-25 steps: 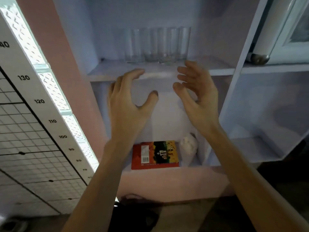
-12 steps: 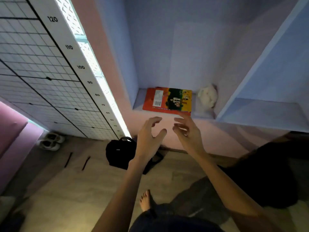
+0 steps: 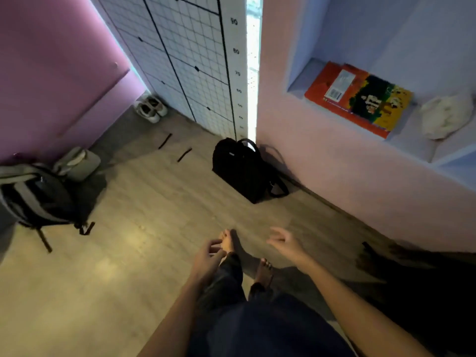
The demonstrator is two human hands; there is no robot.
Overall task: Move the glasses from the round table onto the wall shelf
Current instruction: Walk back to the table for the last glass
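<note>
No glasses and no round table are in view now. My left hand [image 3: 207, 257] hangs low over the floor with loosely curled fingers, holding nothing. My right hand [image 3: 284, 243] is beside it, fingers apart and empty. Only the lowest compartment of the wall shelf [image 3: 298, 81] shows, at the upper right. It holds a red and yellow book [image 3: 358, 97] and a white crumpled cloth [image 3: 445, 117].
A black bag [image 3: 244, 168] stands on the wooden floor against the pink wall. A grey backpack [image 3: 36, 194] lies at the left, with a grey pouch [image 3: 79, 163] and white shoes [image 3: 150, 108] behind it. A height chart [image 3: 234, 73] hangs on the wall. My bare feet [image 3: 264, 271] are below.
The view has swung down and left from the shelf with the glasses to the floor. Both hands dropped from shelf height to near my legs, still empty.
</note>
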